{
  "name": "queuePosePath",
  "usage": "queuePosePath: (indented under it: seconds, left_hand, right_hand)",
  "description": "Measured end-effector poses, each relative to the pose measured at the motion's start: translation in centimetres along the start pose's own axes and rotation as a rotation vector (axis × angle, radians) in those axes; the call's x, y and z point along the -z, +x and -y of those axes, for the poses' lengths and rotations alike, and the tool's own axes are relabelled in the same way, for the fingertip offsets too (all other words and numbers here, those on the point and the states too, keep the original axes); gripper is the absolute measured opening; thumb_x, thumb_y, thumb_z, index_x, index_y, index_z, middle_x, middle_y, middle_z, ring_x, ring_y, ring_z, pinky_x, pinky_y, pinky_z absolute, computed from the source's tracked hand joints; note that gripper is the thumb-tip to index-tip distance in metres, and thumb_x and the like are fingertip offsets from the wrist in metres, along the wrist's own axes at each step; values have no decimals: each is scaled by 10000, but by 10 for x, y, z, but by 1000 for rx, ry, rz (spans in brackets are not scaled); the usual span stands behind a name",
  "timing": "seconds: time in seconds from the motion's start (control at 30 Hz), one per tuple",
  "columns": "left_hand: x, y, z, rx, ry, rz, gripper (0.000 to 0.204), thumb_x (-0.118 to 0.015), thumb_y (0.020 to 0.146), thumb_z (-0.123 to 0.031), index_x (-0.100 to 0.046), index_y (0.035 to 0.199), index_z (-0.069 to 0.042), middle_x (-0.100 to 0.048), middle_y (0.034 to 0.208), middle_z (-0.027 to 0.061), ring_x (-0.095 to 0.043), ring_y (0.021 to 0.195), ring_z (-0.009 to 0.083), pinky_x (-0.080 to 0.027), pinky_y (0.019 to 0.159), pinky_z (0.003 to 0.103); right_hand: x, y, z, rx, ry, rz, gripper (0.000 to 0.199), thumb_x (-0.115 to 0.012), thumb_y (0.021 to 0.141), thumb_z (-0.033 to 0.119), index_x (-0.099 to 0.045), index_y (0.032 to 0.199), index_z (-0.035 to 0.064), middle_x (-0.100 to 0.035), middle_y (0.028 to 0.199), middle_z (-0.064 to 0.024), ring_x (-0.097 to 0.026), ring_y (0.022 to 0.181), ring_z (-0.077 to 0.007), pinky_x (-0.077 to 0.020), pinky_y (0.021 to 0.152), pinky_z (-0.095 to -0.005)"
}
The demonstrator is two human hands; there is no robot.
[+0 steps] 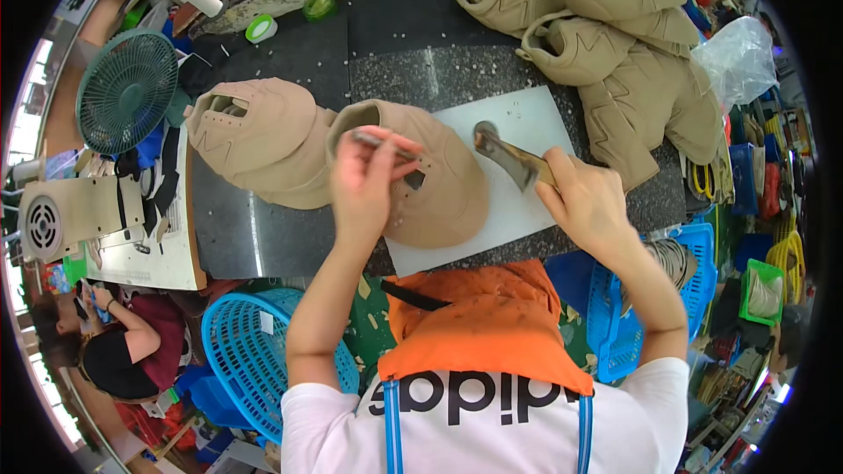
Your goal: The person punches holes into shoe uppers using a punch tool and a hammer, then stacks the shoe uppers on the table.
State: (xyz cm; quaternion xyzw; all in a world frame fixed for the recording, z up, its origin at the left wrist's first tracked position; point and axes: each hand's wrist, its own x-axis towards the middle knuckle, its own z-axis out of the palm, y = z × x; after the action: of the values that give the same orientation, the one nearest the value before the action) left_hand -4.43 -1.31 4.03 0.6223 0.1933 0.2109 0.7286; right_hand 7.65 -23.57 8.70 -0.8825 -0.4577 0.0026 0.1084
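A tan shoe upper (443,180) lies on a white cutting pad (518,127) on the dark bench. My left hand (367,183) rests on it and pinches a thin metal punch (379,140) against the eyelet area. My right hand (587,197) grips a hammer (509,156) by its wooden handle, its metal head raised just right of the upper. A second tan upper (255,136) sits to the left, touching the first.
A pile of tan uppers (615,44) fills the back right. A green fan (127,88) and a beige machine (61,215) stand left. Blue baskets sit below the bench at the left (246,351) and the right (623,307). Another person (123,342) sits lower left.
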Motion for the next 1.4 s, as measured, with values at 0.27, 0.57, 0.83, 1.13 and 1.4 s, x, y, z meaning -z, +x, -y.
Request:
queuePosePath:
  seconds: [0.27, 0.57, 0.83, 1.13, 1.4]
  left_hand:
    - [53, 5, -30, -68, 626, 118, 291, -541, 809, -15, -573, 1099, -20, -593, 1024, 51, -504, 717, 104, -432, 656, 254]
    - [40, 0, -51, 105, 605, 191, 153, -623, 808, -88, -601, 936, -7, -543, 748, -19, -449, 651, 45, -375, 589, 201]
    - [36, -7, -69, 17, 591, 162, 130, -630, 788, -66, -582, 893, -7, -509, 731, -12, -419, 638, 52, -362, 565, 219]
    - [34, -21, -69, 27, 561, 118, 38, -594, 798, -22, -566, 823, -22, -453, 678, -48, -367, 583, 28, -287, 510, 185]
    - [31, -11, -68, 308, 91, 273, 71, -563, 849, -67, -495, 839, -47, -561, 692, 21, -380, 363, 43, -278, 326, 180]
  right_hand:
    - [-40, -16, -24, -5, 18, -286, 384, -691, 663, 119, -545, 1014, 62, -513, 901, -106, -503, 887, -279, -414, 732, -410]
    - [-63, 46, 85, 162, 550, -345, 311, -748, 655, 266, -575, 848, 93, -545, 761, -37, -560, 640, -215, -431, 573, -337]
    - [-59, 50, 81, 316, 530, -468, 114, -674, 699, 151, -578, 731, 98, -534, 737, -21, -552, 666, -208, -436, 597, -328]
    - [-56, 46, 80, 361, 604, -309, 263, -657, 771, 261, -557, 933, 79, -532, 827, -71, -546, 761, -263, -431, 690, -368]
    - [-43, 42, 71, 439, 432, -472, 225, -653, 762, 226, -491, 810, 77, -505, 767, -60, -531, 692, -241, -423, 656, -349]
